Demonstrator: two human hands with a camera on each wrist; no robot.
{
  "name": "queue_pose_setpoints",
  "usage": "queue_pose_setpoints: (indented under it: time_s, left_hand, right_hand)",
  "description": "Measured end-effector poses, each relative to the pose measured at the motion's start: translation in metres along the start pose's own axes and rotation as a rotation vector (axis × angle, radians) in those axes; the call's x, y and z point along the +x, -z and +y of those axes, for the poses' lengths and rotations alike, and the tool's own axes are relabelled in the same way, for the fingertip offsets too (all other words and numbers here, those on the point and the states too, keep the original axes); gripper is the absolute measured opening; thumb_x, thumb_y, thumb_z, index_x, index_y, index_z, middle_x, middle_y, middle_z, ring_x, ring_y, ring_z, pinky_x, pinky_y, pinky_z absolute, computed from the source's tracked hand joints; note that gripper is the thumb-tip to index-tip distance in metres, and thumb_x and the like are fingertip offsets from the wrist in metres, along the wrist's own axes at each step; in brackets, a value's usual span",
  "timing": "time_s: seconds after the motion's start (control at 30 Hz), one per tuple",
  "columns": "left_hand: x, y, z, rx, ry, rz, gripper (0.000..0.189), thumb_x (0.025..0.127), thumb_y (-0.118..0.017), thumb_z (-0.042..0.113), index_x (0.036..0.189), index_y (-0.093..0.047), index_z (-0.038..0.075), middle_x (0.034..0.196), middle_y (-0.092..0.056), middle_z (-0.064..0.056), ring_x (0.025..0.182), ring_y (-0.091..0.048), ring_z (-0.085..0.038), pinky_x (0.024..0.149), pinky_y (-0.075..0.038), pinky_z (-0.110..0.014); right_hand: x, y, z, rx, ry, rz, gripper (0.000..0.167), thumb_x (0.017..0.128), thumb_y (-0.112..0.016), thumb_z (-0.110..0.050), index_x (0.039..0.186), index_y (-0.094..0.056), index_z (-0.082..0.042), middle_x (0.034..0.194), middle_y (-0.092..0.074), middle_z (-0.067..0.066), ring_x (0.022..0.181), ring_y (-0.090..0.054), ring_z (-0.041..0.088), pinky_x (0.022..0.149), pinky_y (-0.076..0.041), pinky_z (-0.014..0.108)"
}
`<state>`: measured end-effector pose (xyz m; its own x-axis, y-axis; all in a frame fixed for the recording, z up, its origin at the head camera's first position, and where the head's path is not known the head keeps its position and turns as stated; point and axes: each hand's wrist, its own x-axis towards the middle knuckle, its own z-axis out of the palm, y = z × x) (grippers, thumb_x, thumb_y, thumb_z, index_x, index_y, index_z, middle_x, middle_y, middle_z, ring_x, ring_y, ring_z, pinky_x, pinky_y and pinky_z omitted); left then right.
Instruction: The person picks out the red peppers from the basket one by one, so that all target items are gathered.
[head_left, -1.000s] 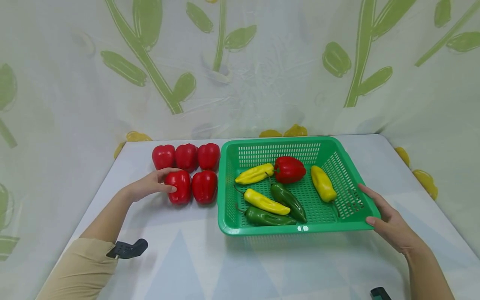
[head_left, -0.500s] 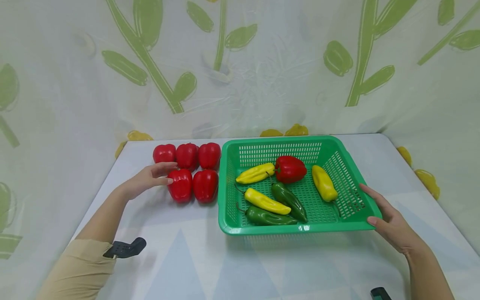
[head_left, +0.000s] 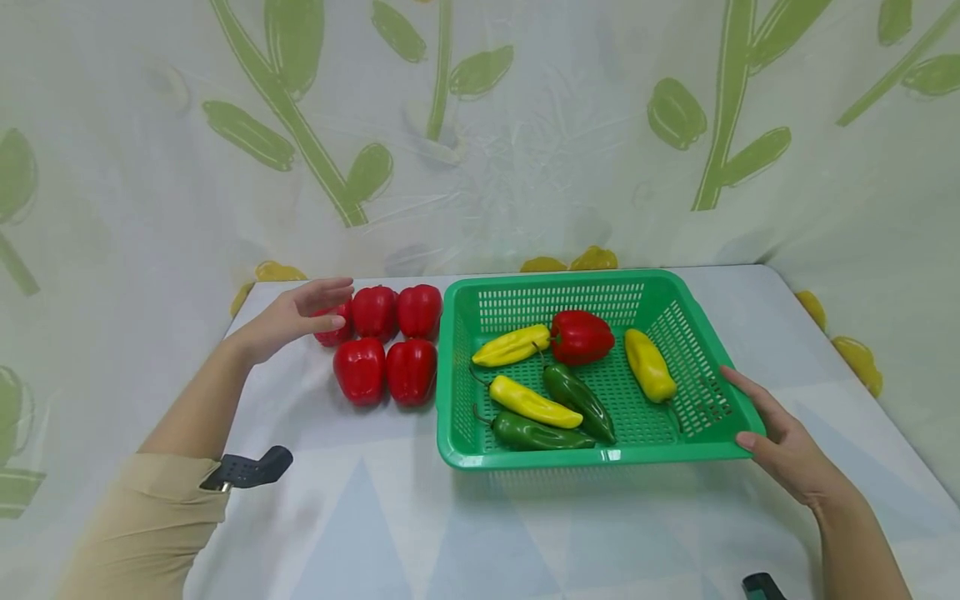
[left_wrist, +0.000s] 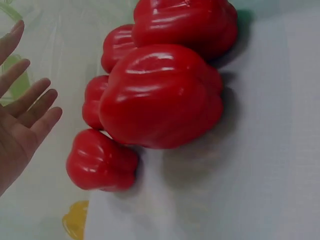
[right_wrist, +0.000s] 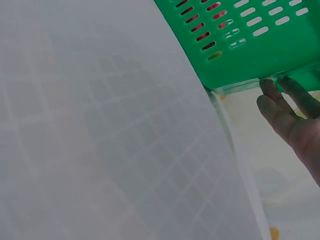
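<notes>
My left hand (head_left: 296,315) is at the back-left red bell pepper (head_left: 333,335), partly covering it in the head view. Its fingers (left_wrist: 37,102) are spread and hold nothing in the left wrist view. Two more red bell peppers stand beside that one, and two others, among them the front-left bell pepper (head_left: 360,372), form a nearer row. At the front right corner of the green plastic basket (head_left: 525,461), my right hand (head_left: 791,454) grips the rim. Inside the basket lie a red bell pepper (head_left: 581,337), several yellow peppers (head_left: 649,367) and two green peppers (head_left: 577,400).
The white table (head_left: 360,533) has pale blue triangles on it. A curtain (head_left: 555,167) printed with green leaves hangs behind and at the sides. A dark strap piece (head_left: 251,469) sticks out from the left forearm, and a dark piece (head_left: 761,585) shows near the right arm.
My left hand has let go of the front-left bell pepper and moved back to the back-left one. My right hand stays at the basket's corner.
</notes>
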<state>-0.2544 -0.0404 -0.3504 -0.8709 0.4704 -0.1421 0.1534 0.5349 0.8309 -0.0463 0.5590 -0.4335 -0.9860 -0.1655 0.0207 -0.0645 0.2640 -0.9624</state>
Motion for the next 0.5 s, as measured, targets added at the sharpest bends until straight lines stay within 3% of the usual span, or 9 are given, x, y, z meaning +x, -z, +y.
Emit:
queue_pose_setpoints:
  time_s: [0.5]
  left_hand:
    - [0.033,-0.003,0.060,0.063,-0.103,-0.091,0.069,0.086,-0.065,0.022,0.147,-0.033,0.020,0.147,-0.039,-0.009,0.135,-0.035,-0.029,0.099,-0.042,-0.054]
  right_hand:
    - [0.000,-0.001,0.000,0.041,0.020,-0.006,0.063,0.098,-0.045,-0.010,0.153,-0.016,-0.021,0.153,-0.011,-0.006,0.117,-0.037,-0.003,0.084,-0.045,0.011]
